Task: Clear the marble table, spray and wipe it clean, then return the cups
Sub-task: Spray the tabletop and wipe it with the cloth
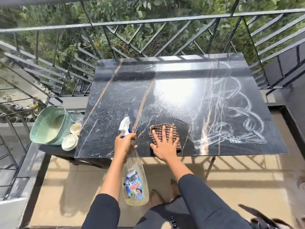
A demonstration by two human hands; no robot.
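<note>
Head view, looking down on a balcony. The black marble surface (pixel 123 90), veined in tan and white, bears only a brown-and-white checked cloth (pixel 166 127), which lies near its front edge.

The right hand (pixel 165 147) presses flat on the cloth with its fingers straight and spread, grasping nothing. The left hand (pixel 124 144) is clenched round the neck of a clear spray bottle (pixel 136 177), just under the white trigger head. The bottle is tilted. Its nozzle is over the front part of the surface, left of the cloth, and its labelled body hangs below the front edge, between the two forearms.

White smeared streaks (pixel 239 103) loop across the right part of the marble, and sunlight glares off the middle.

Off the left edge, on a lower dark surface (pixel 54 150), stand two cream cups, the farther cup (pixel 75 128) and the nearer cup (pixel 69 142). Both are mouth up, just beside a tipped green basket (pixel 49 124).

A dark metal railing (pixel 148 22) runs behind the marble surface, with foliage beyond it. The floor (pixel 74 179) is pale tile.
</note>
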